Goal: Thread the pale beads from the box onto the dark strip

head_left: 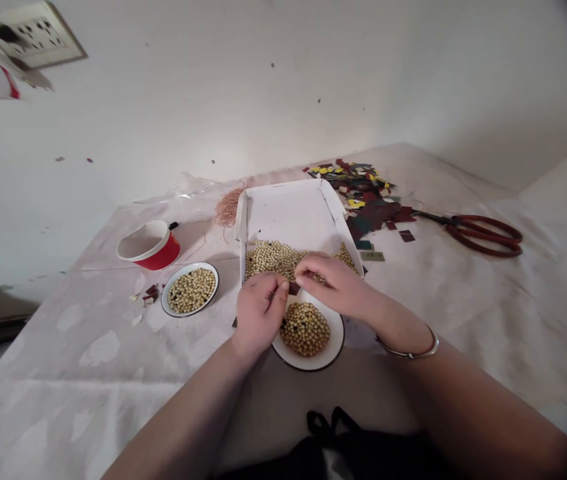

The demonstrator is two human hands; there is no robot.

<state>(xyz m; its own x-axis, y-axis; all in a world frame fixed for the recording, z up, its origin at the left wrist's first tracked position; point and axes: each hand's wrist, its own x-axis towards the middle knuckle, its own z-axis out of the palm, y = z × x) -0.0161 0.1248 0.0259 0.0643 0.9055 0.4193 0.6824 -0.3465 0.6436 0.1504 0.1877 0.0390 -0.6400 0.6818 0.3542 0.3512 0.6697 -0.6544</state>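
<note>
White bowl (335,331) just below left hand (262,312), right hand (334,283); both pinched, anything held too small to tell.

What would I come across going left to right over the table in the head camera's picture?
Going by their middles: red-and-white cup → bowl of small round pieces → bundle of pinkish strands → white tray → coloured scraps → red-handled scissors.

Before me sits a dark-rimmed white bowl (336,333) of tan beads (305,331) (a few black), just beside my bead-strewn white tray (288,212).
</note>
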